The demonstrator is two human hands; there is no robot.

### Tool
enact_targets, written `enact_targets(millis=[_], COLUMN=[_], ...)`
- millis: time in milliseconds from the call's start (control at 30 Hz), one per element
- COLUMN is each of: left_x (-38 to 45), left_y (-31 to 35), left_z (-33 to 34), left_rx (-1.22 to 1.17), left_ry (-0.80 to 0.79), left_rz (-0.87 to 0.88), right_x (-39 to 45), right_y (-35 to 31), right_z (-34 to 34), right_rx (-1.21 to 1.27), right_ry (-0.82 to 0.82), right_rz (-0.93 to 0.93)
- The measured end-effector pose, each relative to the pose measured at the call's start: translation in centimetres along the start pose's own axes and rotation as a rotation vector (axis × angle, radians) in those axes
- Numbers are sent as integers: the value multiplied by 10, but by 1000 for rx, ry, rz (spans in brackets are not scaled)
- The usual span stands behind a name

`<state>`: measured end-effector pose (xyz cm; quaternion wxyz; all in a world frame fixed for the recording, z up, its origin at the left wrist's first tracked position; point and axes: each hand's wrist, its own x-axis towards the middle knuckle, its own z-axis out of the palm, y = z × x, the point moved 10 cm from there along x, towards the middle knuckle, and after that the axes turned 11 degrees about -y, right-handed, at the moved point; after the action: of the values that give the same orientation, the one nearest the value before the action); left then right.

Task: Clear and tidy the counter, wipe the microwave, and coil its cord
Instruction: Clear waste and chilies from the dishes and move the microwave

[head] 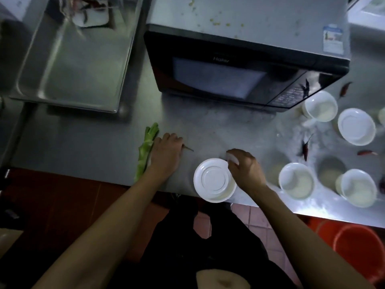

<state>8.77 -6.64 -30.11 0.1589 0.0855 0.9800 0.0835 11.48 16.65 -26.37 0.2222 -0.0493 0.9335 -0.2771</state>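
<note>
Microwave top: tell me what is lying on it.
Small yellowish food crumbs lie scattered over the microwave top, and a blue-and-white sticker sits near its right edge. The rear of the top runs out of frame.

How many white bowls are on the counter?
5: one upside down by the right hand, two beside the microwave's right corner, two along the front edge at right. Another may be cut off at the right edge.
</note>
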Motion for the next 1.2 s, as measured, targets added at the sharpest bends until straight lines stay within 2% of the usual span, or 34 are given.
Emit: enact_targets(millis=[167, 333, 633, 933, 1200], left_x=[9, 10, -13, -40, -64], left_y=[40, 93, 116, 118, 123], left_z=[-9, -16, -4, -4, -13], left_rx=[-136, -213, -252, -270, -293], left_ry=[-4, -1, -56, -50, -23], left_rz=[125, 253, 186, 76, -32], right_x=[-23, -34, -24, -9, -16], right_y=[19, 44, 65, 63, 67], right_z=[-20, -13, 6, 15, -13], right_rx=[-49, -60, -27, -137, -48], right_ry=[110, 89, 27, -12, 77], right_rz=[42, 63, 75, 50, -9])
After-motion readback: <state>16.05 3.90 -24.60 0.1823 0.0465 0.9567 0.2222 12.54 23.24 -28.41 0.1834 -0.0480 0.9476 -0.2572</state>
